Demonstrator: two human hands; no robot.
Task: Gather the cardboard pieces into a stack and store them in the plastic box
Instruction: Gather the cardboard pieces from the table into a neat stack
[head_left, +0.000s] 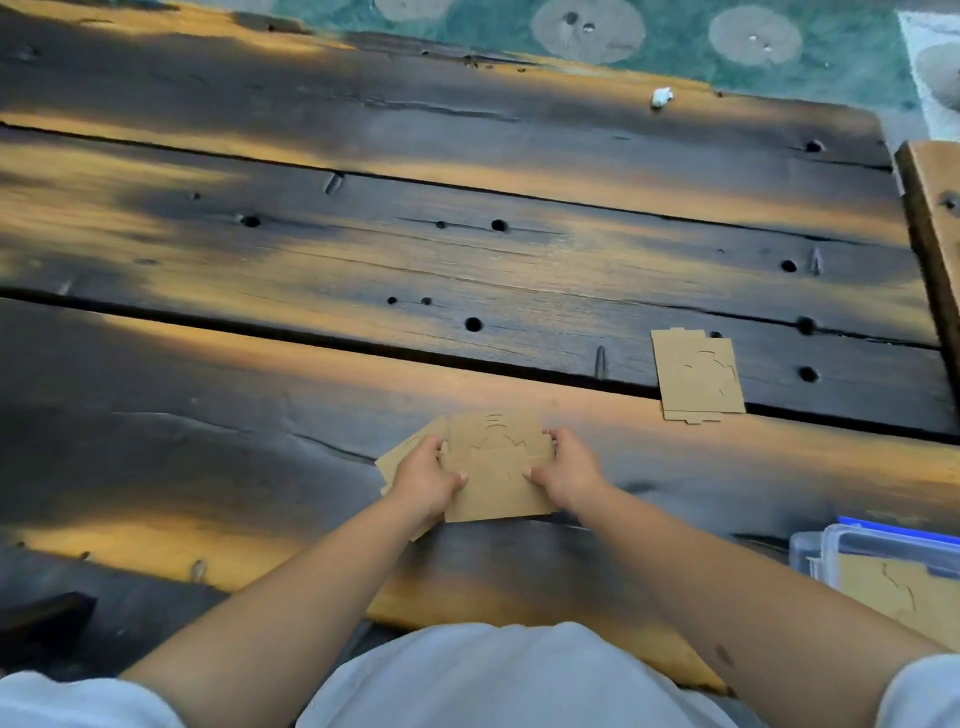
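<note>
Your left hand (423, 480) and right hand (569, 475) clasp a loose cardboard stack (498, 467) from both sides on the dark plank table (260, 249), lower pieces fanning out leftward. Another cardboard piece (696, 376) lies apart, up right. The plastic box (815, 551) sits at your right elbow, cardboard inside.

Plank table (260, 249) bears 2 cardboard piles (696, 376), plastic box (810, 551).

Table (363, 249): I see rough, dark, weathered wood, pitted with holes.
Cardboard pieces (498, 467): matt brown card.
Plastic box (831, 551): I see clear, glossy plastic.
</note>
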